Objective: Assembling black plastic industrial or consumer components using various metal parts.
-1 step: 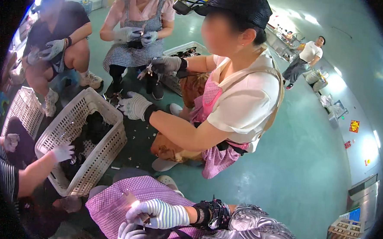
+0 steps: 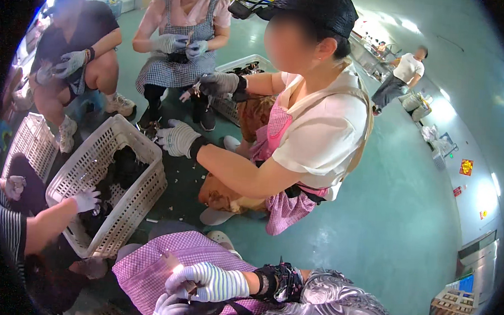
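Over the pink checked apron (image 2: 161,261) on my lap, my two gloved hands are close together. My right hand (image 2: 214,282), in a white glove with blue and green stripes, is closed in a pinch round a small brownish piece (image 2: 191,290). A bright glint shows by its fingertips. Just below it, my left hand (image 2: 171,309) in a pale glove has its fingers curled near the same piece; what it grips is hidden. A black band with dark strips (image 2: 284,280) circles my right wrist.
A white plastic basket (image 2: 127,208) with dark pieces stands ahead on the left, a co-worker's gloved hand (image 2: 86,200) at it. A co-worker in a pink apron (image 2: 321,132) sits close ahead. Two more sit beyond. White scraps (image 2: 185,179) dot the green floor. Another person (image 2: 407,71) stands far right.
My hands hold almost the same pose. The co-worker's hand at the basket has spread its fingers slightly, and the far person at the right has shifted a little.
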The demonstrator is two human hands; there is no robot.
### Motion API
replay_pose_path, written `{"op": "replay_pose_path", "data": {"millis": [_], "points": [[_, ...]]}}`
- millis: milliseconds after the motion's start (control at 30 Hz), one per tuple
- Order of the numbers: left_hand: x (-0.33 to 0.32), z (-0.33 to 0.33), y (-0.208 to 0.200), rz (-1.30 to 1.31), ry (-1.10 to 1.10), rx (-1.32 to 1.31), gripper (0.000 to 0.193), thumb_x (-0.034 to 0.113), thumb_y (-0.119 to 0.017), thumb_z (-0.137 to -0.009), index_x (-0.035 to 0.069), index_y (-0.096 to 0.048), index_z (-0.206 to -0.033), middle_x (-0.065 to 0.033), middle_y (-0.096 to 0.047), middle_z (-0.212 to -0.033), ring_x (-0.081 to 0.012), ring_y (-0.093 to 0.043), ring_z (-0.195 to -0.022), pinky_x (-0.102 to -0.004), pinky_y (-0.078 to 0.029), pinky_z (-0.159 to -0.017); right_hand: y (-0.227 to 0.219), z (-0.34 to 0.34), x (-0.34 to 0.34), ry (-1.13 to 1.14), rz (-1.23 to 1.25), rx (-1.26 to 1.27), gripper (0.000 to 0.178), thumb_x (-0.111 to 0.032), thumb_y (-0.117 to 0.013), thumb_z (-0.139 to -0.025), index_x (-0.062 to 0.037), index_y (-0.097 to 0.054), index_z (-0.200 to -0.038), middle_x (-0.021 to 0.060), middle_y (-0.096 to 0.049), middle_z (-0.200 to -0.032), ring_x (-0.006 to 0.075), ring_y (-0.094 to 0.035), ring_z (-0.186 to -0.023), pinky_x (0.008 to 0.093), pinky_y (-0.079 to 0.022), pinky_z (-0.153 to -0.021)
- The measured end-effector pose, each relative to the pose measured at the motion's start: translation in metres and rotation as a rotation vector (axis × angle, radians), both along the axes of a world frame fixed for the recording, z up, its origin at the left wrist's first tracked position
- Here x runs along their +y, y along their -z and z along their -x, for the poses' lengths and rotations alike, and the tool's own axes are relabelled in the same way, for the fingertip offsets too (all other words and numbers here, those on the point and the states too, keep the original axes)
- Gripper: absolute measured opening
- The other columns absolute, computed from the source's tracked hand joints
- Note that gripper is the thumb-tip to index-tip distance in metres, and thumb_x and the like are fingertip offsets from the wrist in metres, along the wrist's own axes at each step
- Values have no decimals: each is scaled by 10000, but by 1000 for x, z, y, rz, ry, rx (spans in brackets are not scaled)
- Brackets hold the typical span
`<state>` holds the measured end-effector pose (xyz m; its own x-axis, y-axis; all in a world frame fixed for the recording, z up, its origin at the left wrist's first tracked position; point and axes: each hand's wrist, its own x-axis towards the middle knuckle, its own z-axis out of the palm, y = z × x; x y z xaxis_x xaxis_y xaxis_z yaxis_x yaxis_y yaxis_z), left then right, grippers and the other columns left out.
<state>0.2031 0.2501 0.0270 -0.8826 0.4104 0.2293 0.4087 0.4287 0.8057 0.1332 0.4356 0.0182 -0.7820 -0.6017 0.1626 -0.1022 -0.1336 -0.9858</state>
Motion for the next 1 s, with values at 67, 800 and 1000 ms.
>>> {"op": "replay_pose_path", "data": {"millis": [67, 800, 1000], "points": [[-2, -8, 8, -219, -182, -126, 122, 19, -468, -847, -4, -529, -949, -165, -567, -1008, -275, -527, -1007, -373, -394, -895, 0, -2, -7, -70, 70, -120, 279, -82, -605, -801, -44, -546, -1071, 53, -590, -904, 117, -555, -835, 260, -463, -737], [2, 26, -16, 404, -193, 345, 714, 343, -653, -734, -6, -336, -1270, -247, -416, -1227, -401, -471, -1050, -445, -413, -851, 10, -3, -27, 8, 191, -389, 161, -109, -594, -836, -79, -480, -945, -45, -422, -795, 61, -401, -757, 213, -368, -701], [0, 28, -18, 259, -191, 96, 571, 189, -653, -725, 15, -431, -1221, -242, -485, -1152, -395, -515, -989, -427, -438, -823, 13, -4, -20, -130, 72, -393, 206, -154, -592, -849, -81, -514, -1025, -5, -481, -899, 64, -445, -848, 218, -393, -735]]}}
